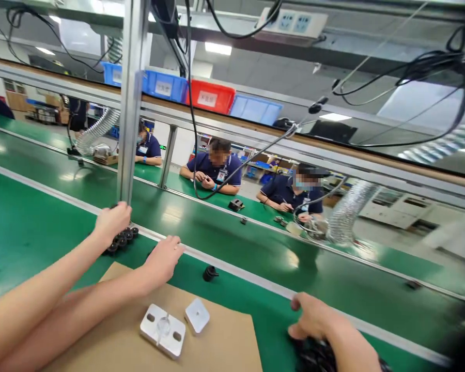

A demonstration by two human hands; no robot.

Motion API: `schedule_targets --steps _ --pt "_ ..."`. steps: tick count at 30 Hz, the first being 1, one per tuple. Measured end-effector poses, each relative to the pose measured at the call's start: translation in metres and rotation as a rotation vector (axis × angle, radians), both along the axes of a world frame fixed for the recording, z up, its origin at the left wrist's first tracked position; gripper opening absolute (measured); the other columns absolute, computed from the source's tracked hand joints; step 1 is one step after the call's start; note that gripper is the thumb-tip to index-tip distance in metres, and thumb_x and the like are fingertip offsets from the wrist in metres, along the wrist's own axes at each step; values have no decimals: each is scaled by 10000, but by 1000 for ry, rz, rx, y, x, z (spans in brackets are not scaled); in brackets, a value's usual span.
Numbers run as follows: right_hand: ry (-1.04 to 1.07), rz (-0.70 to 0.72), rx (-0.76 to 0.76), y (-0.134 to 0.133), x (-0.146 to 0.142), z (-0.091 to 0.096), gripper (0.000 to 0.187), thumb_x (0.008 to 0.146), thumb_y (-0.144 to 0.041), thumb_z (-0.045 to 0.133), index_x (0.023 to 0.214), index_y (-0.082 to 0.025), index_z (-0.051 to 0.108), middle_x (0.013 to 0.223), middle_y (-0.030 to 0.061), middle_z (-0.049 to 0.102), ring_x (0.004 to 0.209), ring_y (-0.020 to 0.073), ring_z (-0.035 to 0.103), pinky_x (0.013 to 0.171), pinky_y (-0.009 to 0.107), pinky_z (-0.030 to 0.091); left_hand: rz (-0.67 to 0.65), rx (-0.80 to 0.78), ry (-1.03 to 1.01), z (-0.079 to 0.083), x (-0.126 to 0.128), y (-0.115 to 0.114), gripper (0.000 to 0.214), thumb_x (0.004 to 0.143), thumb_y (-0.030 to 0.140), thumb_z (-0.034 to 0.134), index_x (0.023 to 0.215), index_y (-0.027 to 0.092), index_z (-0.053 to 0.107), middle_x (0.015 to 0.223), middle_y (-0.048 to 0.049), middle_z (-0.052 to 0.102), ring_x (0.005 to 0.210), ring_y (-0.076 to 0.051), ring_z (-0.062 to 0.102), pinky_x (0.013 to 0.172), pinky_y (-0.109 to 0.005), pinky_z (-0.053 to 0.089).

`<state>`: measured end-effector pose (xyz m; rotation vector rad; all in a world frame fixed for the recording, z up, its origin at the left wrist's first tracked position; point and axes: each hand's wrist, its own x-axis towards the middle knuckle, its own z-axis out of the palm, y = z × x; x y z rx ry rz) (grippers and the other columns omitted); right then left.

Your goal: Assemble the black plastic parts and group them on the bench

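Note:
Two forearms reach in from the lower left. I take the nearer, over the paper, as my left hand [163, 261]; its fingers are curled near the bench's pale rail, their grip mostly hidden. The other, a co-worker's hand [113, 223], is closed above a cluster of round black parts [122, 240]. At the lower right my right hand [313, 318] hovers at a pile of black parts [313, 354], thumb and fingers apart. A small black part [209, 273] stands alone on the green surface. Two silver metal blocks, one slotted [168, 338] and one smaller [197, 315], lie on brown paper [232, 346].
A metal post [128, 119] rises beyond the hands. Blue bins [166, 88] and a red bin [211, 98] sit on the shelf above, with hanging cables and a power strip [290, 23]. Several people work across the green bench, near a silver duct [344, 212].

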<state>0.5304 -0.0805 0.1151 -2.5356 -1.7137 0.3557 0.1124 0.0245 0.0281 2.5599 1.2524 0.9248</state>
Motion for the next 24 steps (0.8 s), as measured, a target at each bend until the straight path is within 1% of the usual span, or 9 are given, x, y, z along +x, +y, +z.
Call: schedule_targets --steps 2,4,7,9,11,13,15,19,24 --pt "1 1 -69 3 7 -3 253 451 -67 805 558 -227 641 525 44 664 596 335 708 537 363 456 173 -55 117 8 -11 4 511 754 70 812 1239 145 668 1270 -245 637 1192 -454 594 1003 -568 464" --pt "-2 1 -160 5 7 -11 299 425 -19 773 433 -217 548 469 40 624 582 328 699 542 350 443 299 -128 229 13 -20 8 595 653 153 940 1183 106 676 1147 -254 668 1098 -484 623 957 -576 451" --pt "-3 13 -243 12 -2 -23 305 412 36 726 396 -194 527 442 32 591 578 312 691 554 333 441 353 -185 333 15 -26 10 446 693 247 949 1041 116 702 972 -195 705 983 -429 662 934 -533 417" --pt "-7 39 -225 18 -11 -29 258 434 39 724 544 -184 656 517 29 638 651 309 709 586 323 454 317 -171 361 16 -24 8 208 823 173 824 993 139 709 943 -163 720 1001 -391 657 976 -527 375" --pt "-4 85 -164 25 -24 -34 389 491 14 736 830 -176 763 687 55 721 755 306 725 634 320 471 258 -145 360 15 -19 5 140 863 62 709 960 163 713 949 -139 730 1055 -375 637 1042 -542 322" --pt "19 160 -82 32 -40 -40 550 580 -28 741 1112 -168 749 944 105 766 907 300 725 725 325 493 185 -124 331 13 -13 1 189 863 24 661 937 189 715 972 -122 734 1118 -373 609 1109 -555 266" --pt "68 248 -9 40 -55 -48 615 670 -80 743 1275 -178 690 1137 122 740 1027 281 701 815 321 495 101 -119 280 9 -6 -3 170 863 51 678 923 206 716 998 -114 734 1154 -371 592 1161 -561 224" --pt "184 353 94 51 -76 -53 601 705 -168 789 1295 -198 675 1092 77 719 965 253 687 817 323 510 -66 -195 119 -2 8 -6 150 817 164 812 924 198 714 999 -88 737 1065 -338 635 1108 -550 342" --pt "315 380 299 50 -108 -42 380 845 -336 732 1194 -194 681 1202 109 691 1010 257 669 868 374 553 -148 -349 -182 -22 20 -10 312 731 196 912 943 178 684 989 -52 728 965 -269 670 874 -379 515"
